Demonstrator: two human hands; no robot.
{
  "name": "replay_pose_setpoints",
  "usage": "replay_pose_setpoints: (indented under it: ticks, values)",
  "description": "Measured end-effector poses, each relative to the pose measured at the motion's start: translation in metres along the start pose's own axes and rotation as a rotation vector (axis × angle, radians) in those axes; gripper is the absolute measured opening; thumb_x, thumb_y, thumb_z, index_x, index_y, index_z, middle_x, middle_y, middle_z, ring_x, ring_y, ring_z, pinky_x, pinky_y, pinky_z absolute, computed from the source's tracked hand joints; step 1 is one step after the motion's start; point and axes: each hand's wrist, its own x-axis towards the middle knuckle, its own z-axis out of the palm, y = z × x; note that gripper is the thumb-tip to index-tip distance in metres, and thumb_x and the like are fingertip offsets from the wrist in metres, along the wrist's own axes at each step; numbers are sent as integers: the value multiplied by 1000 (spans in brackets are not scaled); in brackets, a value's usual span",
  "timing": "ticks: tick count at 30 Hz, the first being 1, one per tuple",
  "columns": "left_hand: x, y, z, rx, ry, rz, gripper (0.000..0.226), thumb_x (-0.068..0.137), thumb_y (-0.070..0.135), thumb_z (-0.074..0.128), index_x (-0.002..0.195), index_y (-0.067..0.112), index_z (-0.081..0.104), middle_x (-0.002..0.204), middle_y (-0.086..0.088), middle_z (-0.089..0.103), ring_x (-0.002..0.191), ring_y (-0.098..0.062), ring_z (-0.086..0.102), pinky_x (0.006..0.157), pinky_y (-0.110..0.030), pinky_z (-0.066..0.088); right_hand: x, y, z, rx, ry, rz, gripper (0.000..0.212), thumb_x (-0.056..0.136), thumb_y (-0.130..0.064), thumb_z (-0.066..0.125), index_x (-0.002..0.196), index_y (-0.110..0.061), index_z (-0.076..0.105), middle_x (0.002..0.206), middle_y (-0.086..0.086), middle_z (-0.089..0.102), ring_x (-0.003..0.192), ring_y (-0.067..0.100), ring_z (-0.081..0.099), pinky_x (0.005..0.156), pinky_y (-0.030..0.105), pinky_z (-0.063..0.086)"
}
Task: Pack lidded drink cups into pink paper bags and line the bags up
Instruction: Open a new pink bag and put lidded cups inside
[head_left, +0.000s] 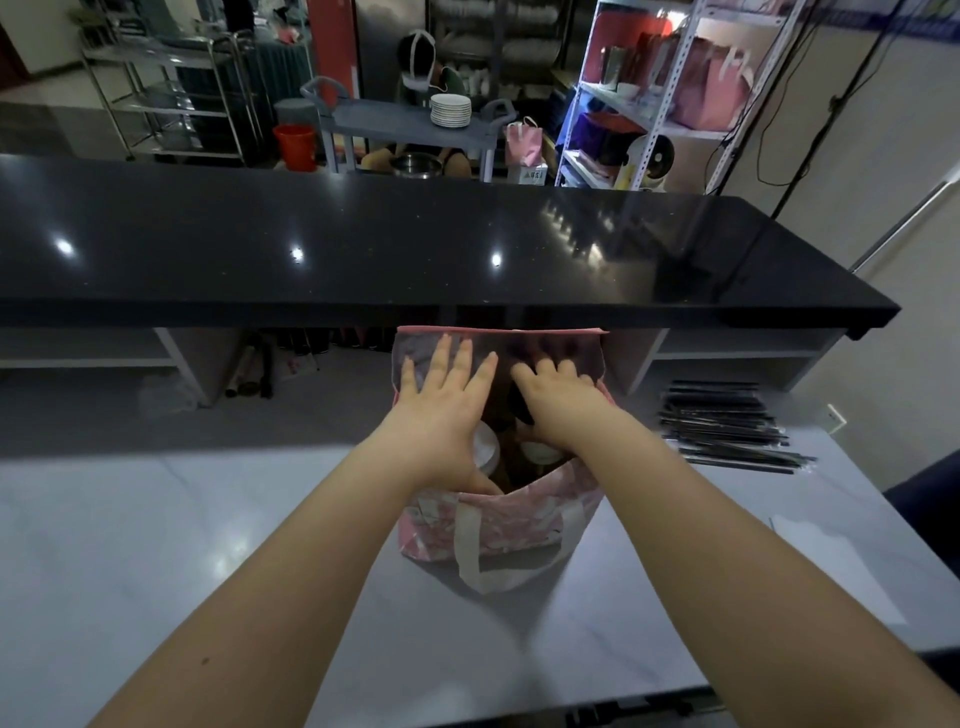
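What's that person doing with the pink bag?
A person has both hands inside an open pink bag standing on the pale table. The left hand lies flat with fingers spread against the bag's far wall, and the right hand reaches in beside it with bent fingers; whether it holds anything is hidden. Two white-lidded cups sit in the bag. A pile of black straws lies to the right.

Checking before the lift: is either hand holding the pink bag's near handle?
No: the near handle hangs free down the pink paper bag, while the left hand and right hand reach into its mouth.
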Motion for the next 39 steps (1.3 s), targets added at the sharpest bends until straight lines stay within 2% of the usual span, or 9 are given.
replay_pose_setpoints:
  ticks: [6, 10, 13, 19, 25, 30, 33, 36, 39]
  values:
    - [-4, -7, 11, 51, 76, 2, 135, 65, 76, 66, 152, 21, -20, 159, -11, -28, 141, -31, -34, 116, -61, -8, -3, 5, 24, 97, 39, -32, 69, 82, -38, 69, 137, -19, 31, 145, 13, 31, 127, 40, 35, 97, 52, 43]
    - [-3, -7, 14, 60, 106, 7, 135, 62, 82, 61, 152, 20, -19, 159, -12, -26, 141, -30, -35, 116, -59, -12, -8, 7, 38, 127, 31, -41, 76, 80, -34, 69, 143, -23, 28, 146, 11, 30, 130, 38, 31, 100, 51, 40]
    - [-2, -5, 13, 47, 108, -10, 136, 61, 83, 61, 151, 21, -20, 159, -12, -25, 141, -30, -35, 116, -56, -16, -11, 8, 46, 155, 21, -46, 72, 79, -35, 70, 140, -23, 34, 145, 10, 31, 128, 36, 32, 102, 47, 38]
    - [-2, -6, 13, 47, 106, -25, 145, 51, 89, 61, 150, 24, -23, 158, -9, -28, 138, -28, -40, 113, -56, -19, -18, 3, 51, 116, 16, -31, 79, 76, -47, 70, 141, -24, 31, 140, 11, 34, 121, 34, 38, 94, 44, 43]
    - [4, -5, 13, 36, 93, -21, 145, 51, 88, 61, 148, 25, -26, 157, -10, -32, 135, -28, -45, 111, -56, -22, -23, -6, 58, 40, 70, -60, 78, 81, -57, 60, 142, -19, 30, 137, 13, 35, 119, 34, 37, 94, 41, 35]
    - [12, -6, 12, 27, 54, -34, 146, 51, 87, 63, 146, 28, -31, 155, -10, -35, 130, -29, -49, 109, -59, -24, -19, 0, 63, 35, 11, -60, 81, 85, -62, 53, 149, -21, 23, 144, 14, 29, 127, 34, 32, 101, 44, 29]
    - [15, -6, 11, -21, 72, -25, 145, 50, 87, 64, 141, 37, -38, 155, -9, -35, 129, -28, -51, 110, -61, -23, -14, -3, 69, -12, -79, -73, 83, 87, -62, 49, 152, -24, 14, 151, 13, 20, 135, 33, 22, 106, 48, 24]
    - [17, -7, 11, -50, 105, -15, 143, 49, 86, 65, 137, 44, -40, 157, -7, -32, 130, -27, -50, 110, -61, -23, -9, -6, 76, -37, -133, -55, 79, 90, -61, 44, 153, -28, 9, 156, 9, 12, 140, 30, 13, 108, 50, 20]
    - [18, -7, 13, -75, 139, -5, 142, 49, 86, 66, 137, 46, -39, 158, -6, -29, 133, -28, -46, 110, -61, -22, -7, -6, 80, -33, -133, -28, 74, 93, -60, 41, 152, -30, 9, 156, 8, 12, 141, 28, 12, 109, 49, 19]
